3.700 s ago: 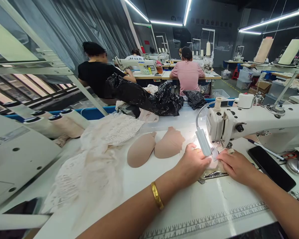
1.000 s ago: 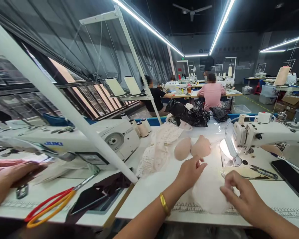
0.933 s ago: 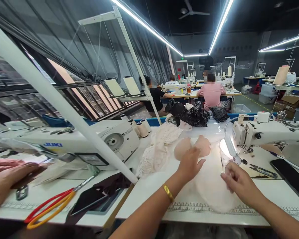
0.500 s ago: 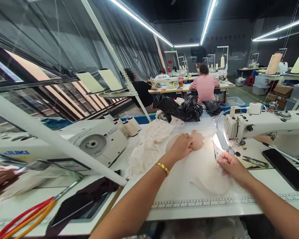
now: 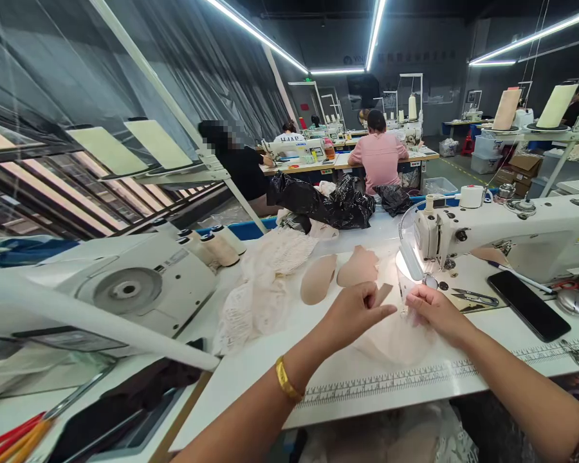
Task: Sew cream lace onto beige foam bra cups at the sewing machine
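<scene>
My left hand is closed on a small beige fabric piece that sticks out past its fingers. My right hand pinches the edge of a sheer pale fabric, which spreads over the table in front of the sewing machine. Beyond my left hand lie two beige cut pieces, one rounded and one with an uneven edge. To their left is a heap of cream lace fabric. Thread snips lie on the machine bed, right of my right hand.
A black phone lies at the right. Along the table's front edge runs a printed ruler. Black plastic bags are piled at the back. Another machine and thread cones stand left. Co-workers sit farther off.
My left hand has lifted from the beige pieces and come nearer my right hand, now with a small fabric piece in it. My right hand keeps its pinch. The view has turned rightward.
</scene>
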A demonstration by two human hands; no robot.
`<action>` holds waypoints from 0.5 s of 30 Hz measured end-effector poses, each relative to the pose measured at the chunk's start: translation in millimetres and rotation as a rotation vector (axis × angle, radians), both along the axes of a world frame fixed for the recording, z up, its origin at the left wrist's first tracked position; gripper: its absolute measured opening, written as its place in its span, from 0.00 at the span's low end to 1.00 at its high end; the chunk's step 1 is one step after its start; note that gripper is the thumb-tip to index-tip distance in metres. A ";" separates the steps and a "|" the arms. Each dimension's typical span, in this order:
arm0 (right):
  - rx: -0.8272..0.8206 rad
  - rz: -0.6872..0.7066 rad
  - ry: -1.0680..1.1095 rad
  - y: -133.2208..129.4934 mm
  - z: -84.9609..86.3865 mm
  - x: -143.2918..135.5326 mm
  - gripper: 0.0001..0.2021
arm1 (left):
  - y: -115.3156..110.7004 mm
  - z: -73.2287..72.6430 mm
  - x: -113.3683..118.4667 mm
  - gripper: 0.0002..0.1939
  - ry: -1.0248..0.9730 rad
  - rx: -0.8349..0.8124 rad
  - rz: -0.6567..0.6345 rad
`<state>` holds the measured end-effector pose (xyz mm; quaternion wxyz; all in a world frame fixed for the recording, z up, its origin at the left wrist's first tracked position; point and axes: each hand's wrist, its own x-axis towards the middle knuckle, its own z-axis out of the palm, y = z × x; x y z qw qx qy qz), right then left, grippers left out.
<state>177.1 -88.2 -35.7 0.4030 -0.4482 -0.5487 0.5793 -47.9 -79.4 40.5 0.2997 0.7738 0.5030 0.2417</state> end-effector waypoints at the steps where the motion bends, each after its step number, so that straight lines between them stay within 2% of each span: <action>1: 0.008 -0.003 0.008 -0.5 0.5 0.9 0.26 | -7.6 1.3 4.9 0.26 -0.048 -0.085 -0.014; 3: 0.012 -0.010 0.024 -1.5 1.6 2.4 0.28 | -19.4 3.9 12.5 0.22 -0.083 -0.204 -0.058; 5: -0.007 -0.023 0.060 -2.8 2.8 3.8 0.30 | -26.7 5.7 17.1 0.19 -0.088 -0.245 -0.082; 8: -0.020 -0.028 0.113 -5.7 5.0 5.5 0.32 | -31.6 6.7 20.4 0.16 -0.066 -0.186 -0.077; 10: 0.032 -0.006 0.076 -8.2 6.4 6.7 0.30 | -32.7 6.8 22.0 0.15 -0.042 -0.124 -0.089; 15: 0.163 0.028 -0.087 -14.9 8.3 8.2 0.20 | -33.9 3.2 25.9 0.13 0.061 -0.041 -0.184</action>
